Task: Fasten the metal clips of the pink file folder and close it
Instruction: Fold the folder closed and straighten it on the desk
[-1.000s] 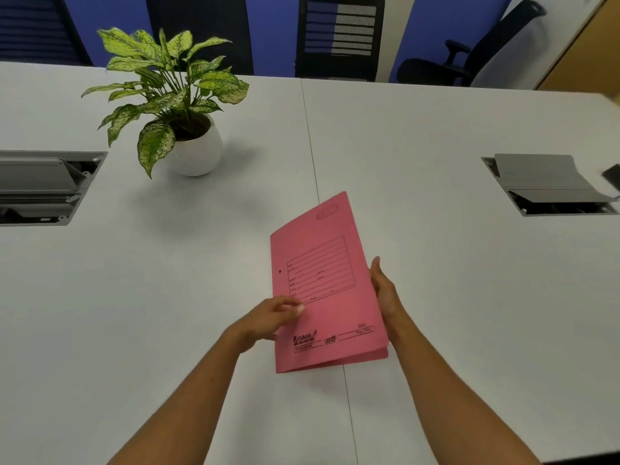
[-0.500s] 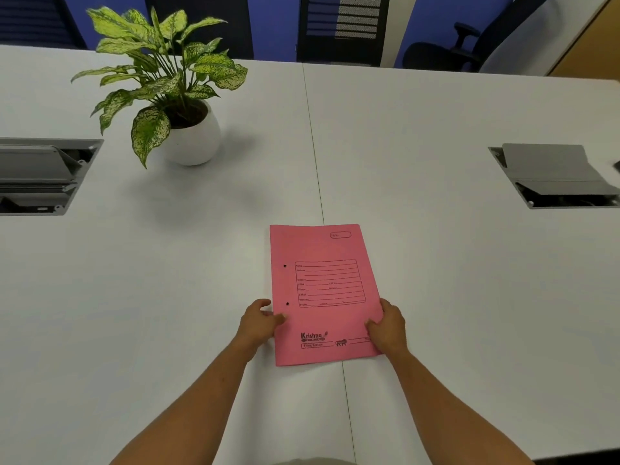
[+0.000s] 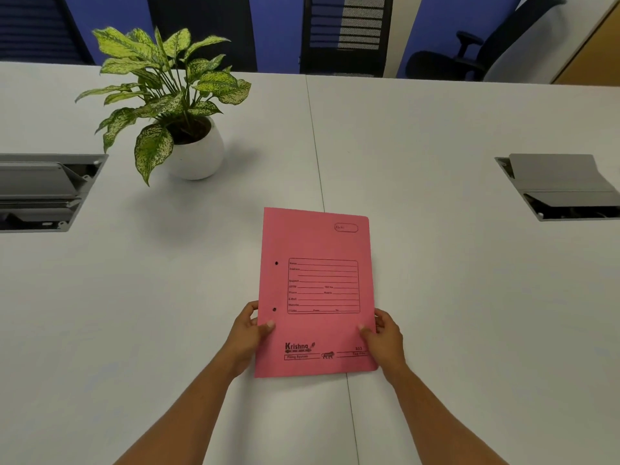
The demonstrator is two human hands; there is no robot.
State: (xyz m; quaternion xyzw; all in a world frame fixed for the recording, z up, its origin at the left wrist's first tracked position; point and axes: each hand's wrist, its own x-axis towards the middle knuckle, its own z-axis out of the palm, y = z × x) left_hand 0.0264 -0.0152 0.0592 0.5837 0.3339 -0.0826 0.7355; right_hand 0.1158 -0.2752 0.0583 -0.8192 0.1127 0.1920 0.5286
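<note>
Pink file folder (image 3: 315, 290) is seen closed, front cover up, on the white table (image 3: 453, 263), lying across the seam (image 3: 315, 146) that runs between two tabletop panels. Printed on the cover are a ruled form box, a small label outline near the top right corner and a brand mark at the bottom; two punched holes are visible near the left edge. Whether the metal clips inside are fastened cannot be told, since the cover hides them.

The folder is held near its lower corners by both hands. The left hand (image 3: 250, 333) is closed on the left edge, thumb on top of the cover, fingers curled at the edge. The right hand (image 3: 385, 335) is closed on the right edge in the same manner, thumb pressed on the cover. Both forearms are bare.

On the far left of the table a leafy plant (image 3: 161, 85) is set in a round white pot (image 3: 198, 156). Grey cable hatches with raised flaps are let into the tabletop at the left (image 3: 43, 193) and at the right (image 3: 563, 186). Beyond the table, blue wall panels (image 3: 275, 28), a black mesh chair back (image 3: 347, 31) and a black office chair (image 3: 476, 52) can be made out.
</note>
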